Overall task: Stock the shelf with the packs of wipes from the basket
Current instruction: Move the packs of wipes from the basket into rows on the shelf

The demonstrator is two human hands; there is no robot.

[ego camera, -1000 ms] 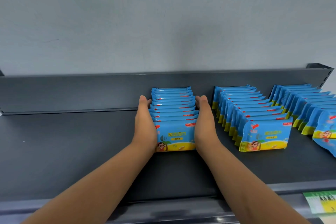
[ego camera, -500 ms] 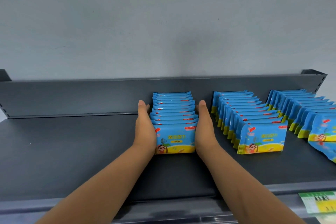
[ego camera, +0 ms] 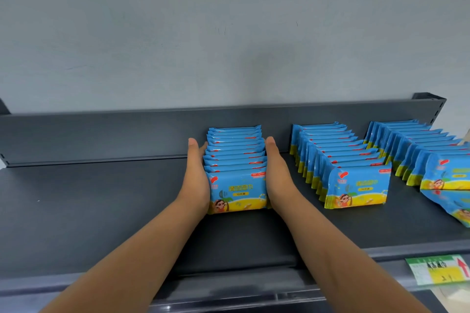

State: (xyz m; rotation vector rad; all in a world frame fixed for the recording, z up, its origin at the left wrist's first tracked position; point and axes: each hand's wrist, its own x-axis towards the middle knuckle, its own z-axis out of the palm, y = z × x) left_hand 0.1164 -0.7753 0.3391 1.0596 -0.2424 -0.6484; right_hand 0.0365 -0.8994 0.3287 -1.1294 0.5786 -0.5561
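A row of blue-and-yellow packs of wipes (ego camera: 236, 180) stands upright on the dark grey shelf (ego camera: 101, 206), running back toward the shelf's rear wall. My left hand (ego camera: 194, 175) lies flat against the row's left side with straight fingers. My right hand (ego camera: 278, 173) presses flat against its right side. The row is squeezed between both palms. The basket is out of view.
A second row of the same packs (ego camera: 340, 168) stands to the right, and a third (ego camera: 419, 152) at the far right with a loose pack (ego camera: 450, 203) lying in front. A green-and-yellow price label (ego camera: 440, 270) sits on the shelf's front rail.
Both hands keep their flat hold on the row's sides. The view has shifted slightly; the packs look a little more even.
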